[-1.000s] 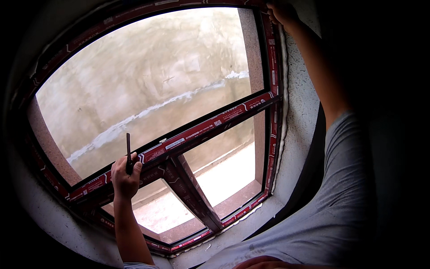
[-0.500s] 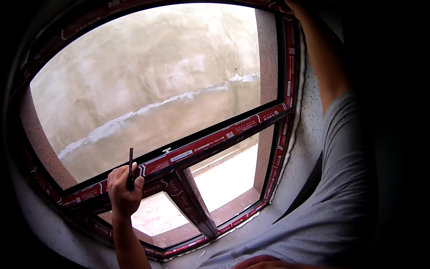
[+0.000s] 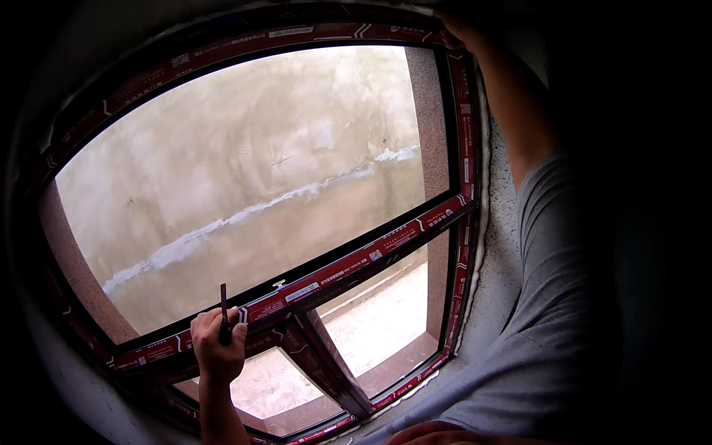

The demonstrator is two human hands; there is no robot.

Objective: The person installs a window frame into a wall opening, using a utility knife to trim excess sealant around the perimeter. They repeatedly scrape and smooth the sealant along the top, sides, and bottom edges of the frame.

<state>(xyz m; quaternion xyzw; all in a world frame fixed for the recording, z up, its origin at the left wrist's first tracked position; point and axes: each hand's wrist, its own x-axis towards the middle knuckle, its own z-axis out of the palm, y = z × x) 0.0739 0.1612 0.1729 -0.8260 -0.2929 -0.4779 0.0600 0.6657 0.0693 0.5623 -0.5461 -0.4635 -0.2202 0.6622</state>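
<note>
My left hand (image 3: 217, 343) is closed around the black handle of a slim, flat-bladed tool (image 3: 224, 298), its dark blade pointing up in front of the glass. That hand rests against the red film-covered crossbar (image 3: 341, 268) of a window frame. High at the upper right corner, my right hand (image 3: 454, 33) touches the frame, its fingers mostly lost in shadow. A large glass pane (image 3: 252, 178) fills the upper part, edged by a black strip. On the strip along the crossbar sits a small white piece (image 3: 279, 284), right of the tool.
Below the crossbar, a dark red upright (image 3: 331, 360) divides two smaller openings. Uneven pale filler (image 3: 483, 200) runs between the frame and the rough grey wall (image 3: 503, 222) on the right. Outside the glass stands a plastered wall with a whitish streak (image 3: 245, 215).
The whole window sits lower in the picture, with more of its top rail showing. Both hands keep about the same places on the frame, and the tool stays in my left hand.
</note>
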